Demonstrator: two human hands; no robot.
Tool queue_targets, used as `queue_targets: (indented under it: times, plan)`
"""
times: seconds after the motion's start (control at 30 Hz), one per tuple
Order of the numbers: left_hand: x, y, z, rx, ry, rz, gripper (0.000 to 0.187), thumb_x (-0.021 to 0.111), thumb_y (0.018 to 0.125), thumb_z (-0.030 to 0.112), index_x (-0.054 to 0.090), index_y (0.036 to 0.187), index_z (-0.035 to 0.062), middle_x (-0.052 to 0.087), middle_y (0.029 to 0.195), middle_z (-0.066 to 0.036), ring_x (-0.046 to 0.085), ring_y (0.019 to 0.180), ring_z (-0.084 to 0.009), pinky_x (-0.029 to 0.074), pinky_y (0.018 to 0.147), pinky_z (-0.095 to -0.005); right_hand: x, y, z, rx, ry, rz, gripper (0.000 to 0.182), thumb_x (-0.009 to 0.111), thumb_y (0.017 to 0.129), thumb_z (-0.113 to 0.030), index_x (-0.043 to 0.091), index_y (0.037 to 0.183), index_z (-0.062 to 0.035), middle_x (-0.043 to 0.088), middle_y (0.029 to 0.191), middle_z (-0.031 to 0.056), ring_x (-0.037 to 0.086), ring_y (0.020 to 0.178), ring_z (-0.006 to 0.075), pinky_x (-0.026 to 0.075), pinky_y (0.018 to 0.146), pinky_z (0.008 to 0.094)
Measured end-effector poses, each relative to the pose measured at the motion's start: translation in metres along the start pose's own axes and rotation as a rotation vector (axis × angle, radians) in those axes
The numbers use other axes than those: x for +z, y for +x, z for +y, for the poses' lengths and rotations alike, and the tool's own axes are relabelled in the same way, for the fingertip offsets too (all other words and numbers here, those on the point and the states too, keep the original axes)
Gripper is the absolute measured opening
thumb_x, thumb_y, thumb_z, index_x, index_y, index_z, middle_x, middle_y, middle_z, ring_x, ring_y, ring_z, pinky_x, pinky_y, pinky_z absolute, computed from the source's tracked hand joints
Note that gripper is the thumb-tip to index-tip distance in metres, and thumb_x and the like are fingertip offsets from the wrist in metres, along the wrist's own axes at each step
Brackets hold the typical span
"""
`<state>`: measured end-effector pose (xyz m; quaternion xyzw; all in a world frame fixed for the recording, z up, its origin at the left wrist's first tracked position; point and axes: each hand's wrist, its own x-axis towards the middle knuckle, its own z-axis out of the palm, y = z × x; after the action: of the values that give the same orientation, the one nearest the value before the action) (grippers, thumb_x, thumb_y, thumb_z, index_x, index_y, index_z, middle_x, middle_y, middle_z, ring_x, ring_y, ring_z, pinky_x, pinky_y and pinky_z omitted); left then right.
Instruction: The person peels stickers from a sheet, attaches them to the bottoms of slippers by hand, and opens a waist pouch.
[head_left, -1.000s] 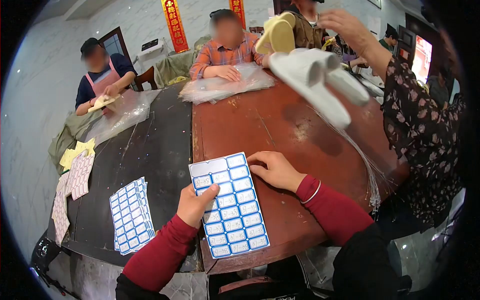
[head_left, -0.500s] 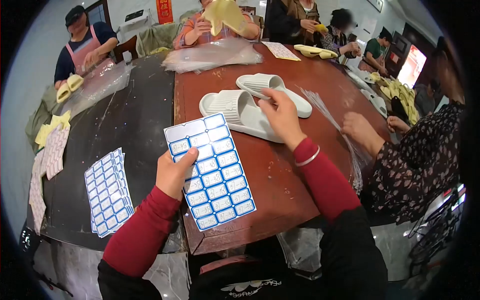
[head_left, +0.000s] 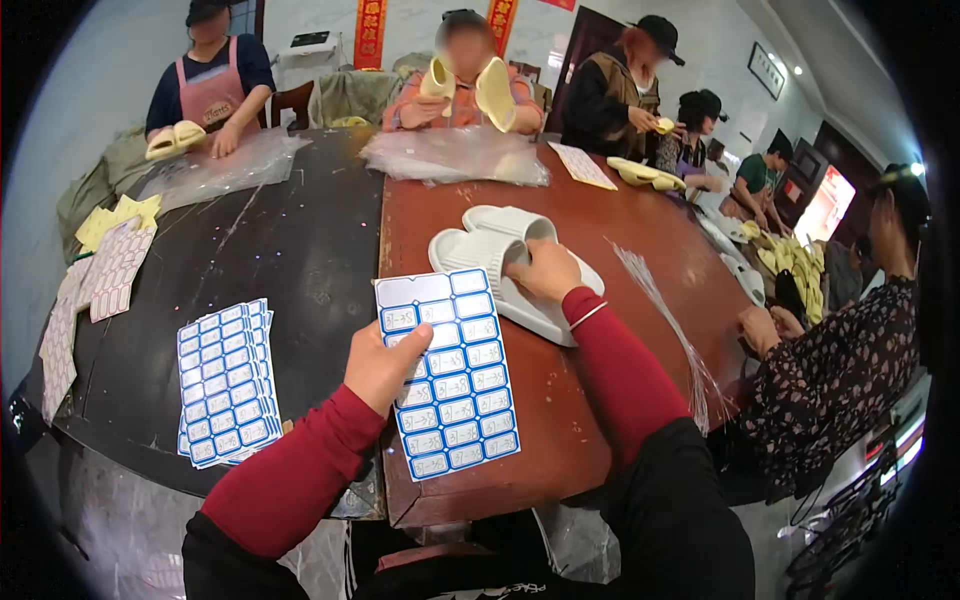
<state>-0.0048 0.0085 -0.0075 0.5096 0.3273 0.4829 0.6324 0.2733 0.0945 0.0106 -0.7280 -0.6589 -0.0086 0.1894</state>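
My left hand [head_left: 388, 366] grips a sheet of blue-bordered sticker labels [head_left: 462, 410], thumb on its face. Most labels carry a handwritten "37-38"; a few spots near the top are blank. My right hand [head_left: 552, 270] is at the near pale grey slipper [head_left: 540, 318], its fingers bent together just behind the ribbed strap. What those fingertips hold, if anything, is hidden. The second pale slipper [head_left: 510, 222] lies right beside it, on the far side, partly covered by my hand.
A stack of similar label sheets [head_left: 228, 385] lies on the black tabletop at left. Thin white ties [head_left: 665, 320] lie right of the slippers. Clear plastic bags [head_left: 455, 157] are across the table. Several people sit or stand around it, some handling yellow slippers [head_left: 495, 92].
My right hand has moved down from above the slippers into the near one. The view has shifted, showing more of the room. The left hand still holds the label sheet.
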Motion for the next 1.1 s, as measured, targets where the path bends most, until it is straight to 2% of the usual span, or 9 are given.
queue_targets:
  times: [0.13, 0.27, 0.33, 0.43, 0.5, 0.63, 0.8, 0.9, 1.1]
  plan:
    - [0.0, -0.001, 0.007, 0.011, -0.043, -0.003, 0.031, 0.061, 0.088, 0.015, 0.056, 0.113, -0.0028, 0.065, 0.103, -0.011, 0.064, 0.089, -0.0179, 0.051, 0.081, -0.0319, -0.004, -0.002, -0.008, 0.015, -0.051, 0.01, 0.036, 0.058, 0.078, -0.033, 0.065, 0.095, -0.0021, 0.065, 0.096, 0.0201, 0.06, 0.093, 0.0371, 0.048, 0.08, 0.0441]
    - [-0.002, -0.005, 0.018, -0.135, -0.176, -0.261, 0.034, 0.063, 0.087, 0.016, 0.055, 0.115, -0.0026, 0.065, 0.106, -0.012, 0.064, 0.093, -0.0187, 0.051, 0.084, -0.0338, -0.016, -0.01, -0.017, -0.021, 0.025, 0.058, 0.03, 0.056, 0.082, -0.028, 0.065, 0.093, -0.0017, 0.066, 0.09, 0.0176, 0.063, 0.088, 0.0339, 0.049, 0.077, 0.0436]
    - [-0.002, -0.013, 0.026, -0.252, -0.207, -0.53, 0.041, 0.066, 0.085, 0.019, 0.054, 0.118, -0.0026, 0.064, 0.108, -0.012, 0.063, 0.095, -0.0192, 0.05, 0.086, -0.0328, -0.025, -0.012, -0.027, -0.049, 0.051, 0.075, 0.028, 0.055, 0.084, -0.025, 0.066, 0.093, -0.0014, 0.067, 0.088, 0.0164, 0.064, 0.086, 0.0321, 0.05, 0.076, 0.0431]
    - [-0.002, -0.019, 0.029, -0.3, -0.23, -0.722, 0.047, 0.068, 0.083, 0.021, 0.053, 0.121, -0.0026, 0.063, 0.111, -0.013, 0.063, 0.097, -0.0201, 0.049, 0.088, -0.0323, -0.05, -0.025, -0.047, 0.011, 0.983, -0.142, 0.028, 0.051, 0.09, -0.022, 0.065, 0.102, 0.0, 0.067, 0.097, 0.0126, 0.065, 0.086, 0.0237, 0.052, 0.073, 0.037]
    - [0.0, -0.022, 0.029, -0.285, -0.247, -0.837, 0.05, 0.068, 0.083, 0.022, 0.052, 0.123, -0.0027, 0.062, 0.114, -0.014, 0.063, 0.099, -0.0212, 0.048, 0.09, -0.0324, -0.091, -0.057, -0.07, -0.076, 1.671, -0.549, 0.033, 0.048, 0.095, -0.021, 0.058, 0.117, 0.0018, 0.065, 0.107, 0.0114, 0.064, 0.089, 0.0193, 0.052, 0.076, 0.0309]
    - [-0.008, -0.024, 0.034, -0.283, -0.387, -0.88, 0.052, 0.067, 0.08, 0.012, 0.048, 0.126, -0.0042, 0.061, 0.116, -0.017, 0.063, 0.1, -0.0233, 0.05, 0.088, -0.0335, -0.094, -0.055, -0.07, -0.022, 1.689, -0.593, 0.034, 0.049, 0.094, -0.022, 0.056, 0.118, 0.0015, 0.063, 0.109, 0.0129, 0.063, 0.091, 0.02, 0.053, 0.076, 0.0307]
    - [-0.014, -0.027, 0.042, -0.273, -0.457, -0.924, 0.053, 0.067, 0.08, 0.011, 0.047, 0.126, -0.005, 0.06, 0.118, -0.018, 0.064, 0.1, -0.0254, 0.052, 0.086, -0.0347, -0.092, -0.055, -0.069, 0.068, 1.741, -0.662, 0.038, 0.052, 0.093, -0.024, 0.054, 0.121, 0.001, 0.061, 0.113, 0.0154, 0.063, 0.095, 0.021, 0.053, 0.077, 0.0303]
    - [-0.012, -0.026, 0.037, -0.291, -0.413, -0.753, 0.05, 0.062, 0.087, 0.02, 0.046, 0.129, -0.0028, 0.061, 0.116, -0.016, 0.062, 0.103, -0.0247, 0.051, 0.088, -0.0338, -0.073, -0.091, -0.049, 0.131, 1.769, -0.705, 0.041, 0.054, 0.092, -0.026, 0.053, 0.123, 0.0008, 0.06, 0.115, 0.0169, 0.062, 0.098, 0.0217, 0.054, 0.078, 0.0301]
    - [-0.007, -0.02, 0.036, -0.336, -0.377, -0.667, 0.048, 0.059, 0.09, 0.021, 0.044, 0.13, -0.0022, 0.06, 0.117, -0.016, 0.063, 0.102, -0.0241, 0.052, 0.086, -0.0335, -0.022, -0.136, -0.069, 0.269, 1.824, -0.788, 0.046, 0.057, 0.091, -0.029, 0.051, 0.126, 0.0002, 0.058, 0.119, 0.02, 0.061, 0.103, 0.0229, 0.054, 0.078, 0.0296]
